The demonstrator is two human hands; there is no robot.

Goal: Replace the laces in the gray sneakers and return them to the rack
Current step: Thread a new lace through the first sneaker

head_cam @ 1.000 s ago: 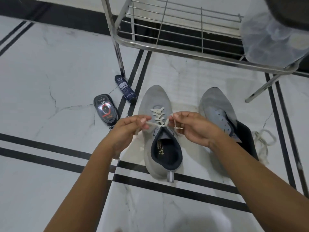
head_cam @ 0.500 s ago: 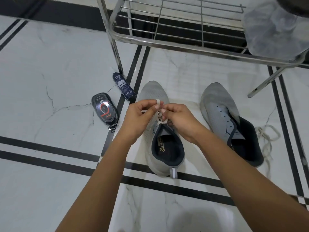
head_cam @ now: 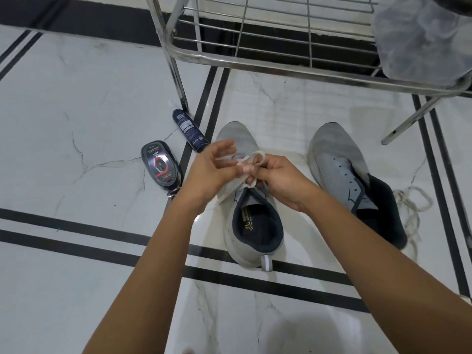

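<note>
Two gray sneakers stand on the marble floor, toes toward the rack. The left sneaker carries a white lace over its tongue. My right hand pinches a loop of that lace above the eyelets. My left hand is beside it with the fingers spread, a strand of the lace running against them; blur hides the exact grip. The right sneaker has bare eyelets and no lace. A loose whitish lace lies in a heap on the floor to its right.
The steel wire shoe rack stands just beyond the sneakers, its leg at the left. A clear plastic bag rests on its right end. A dark spray can and a shoe-polish sponge case lie left of the sneakers.
Both hands rose from the tongue and came together above the eyelets. A loop of lace now stands in my right hand, and my left hand's fingers have spread apart.
</note>
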